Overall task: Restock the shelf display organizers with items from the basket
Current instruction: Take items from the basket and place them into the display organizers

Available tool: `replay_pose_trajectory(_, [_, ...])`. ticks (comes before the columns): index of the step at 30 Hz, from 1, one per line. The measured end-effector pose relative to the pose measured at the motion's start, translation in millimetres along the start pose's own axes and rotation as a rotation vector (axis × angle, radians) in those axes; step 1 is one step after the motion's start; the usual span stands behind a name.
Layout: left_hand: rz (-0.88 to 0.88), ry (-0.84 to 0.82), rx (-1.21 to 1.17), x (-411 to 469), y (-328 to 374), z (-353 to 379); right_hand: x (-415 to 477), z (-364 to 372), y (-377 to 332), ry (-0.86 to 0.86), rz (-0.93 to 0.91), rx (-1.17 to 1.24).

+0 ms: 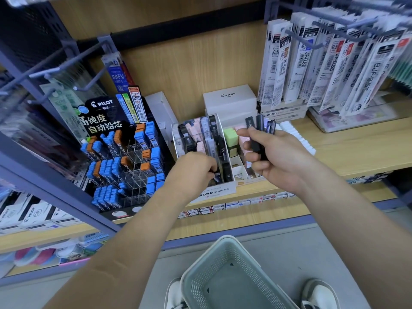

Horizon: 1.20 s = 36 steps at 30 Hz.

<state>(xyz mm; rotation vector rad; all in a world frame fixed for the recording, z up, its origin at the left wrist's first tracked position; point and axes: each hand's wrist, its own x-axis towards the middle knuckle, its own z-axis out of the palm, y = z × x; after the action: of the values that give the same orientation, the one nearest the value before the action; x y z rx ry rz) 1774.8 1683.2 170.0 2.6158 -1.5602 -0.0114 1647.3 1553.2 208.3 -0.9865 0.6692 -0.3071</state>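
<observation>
While the right hand (283,159) grips dark cases (259,126), the left hand (194,172) pinches another.

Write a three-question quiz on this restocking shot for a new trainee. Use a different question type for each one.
1. True or false: the basket on the floor is piled full of stock.
2. Multiple choice: what does the right hand hold? A) several dark lead cases B) one green eraser C) nothing
3. Fill in the blank: the left hand has its grip on one dark case at the clear ____ that holds pink, black and grey cases.

Key
1. False: no stock shows inside the basket.
2. A
3. organizer
</observation>
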Motion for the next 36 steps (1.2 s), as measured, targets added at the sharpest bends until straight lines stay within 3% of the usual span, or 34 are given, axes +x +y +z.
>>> replay_pose_trajectory(7, [0.069,0.025,-0.024,0.5,6.4,12.6,0.2,-1.4,1.7,-0.031,-0.025,-0.007])
replay_pose_trajectory(18, [0.04,0.021,-0.134,-3.0,8.5,27.3,1.1,-6.1,2.5,0.003,-0.034,-0.052])
replay_pose_trajectory(21, [0.022,0.088,-0.183,-0.7,6.9,19.6,3.2,-5.5,5.5,-0.032,-0.004,-0.06])
replay_pose_trajectory(24, [-0.163,0.225,-0.481,3.2,12.8,-1.0,4.5,-3.7,7.6,-0.048,0.002,-0.068])
replay_pose_trajectory(26, [-0.32,0.221,-1.027,1.5,21.0,-20.1,5.2,-2.0,10.0,-0.051,-0.017,-0.073])
replay_pose_trajectory(28, [-0.364,0.092,-1.456,-2.8,27.7,-33.4,4.6,0.6,12.4,-0.067,-0.042,-0.091])
replay_pose_trajectory(31, [-0.296,0.03,-1.501,-6.9,35.0,-31.6,1.7,6.6,15.1,-0.091,-0.065,-0.099])
replay_pose_trajectory(36, [-0.337,0.16,-1.581,0.0,31.9,-36.0,5.0,9.7,14.2,0.004,-0.042,-0.176])
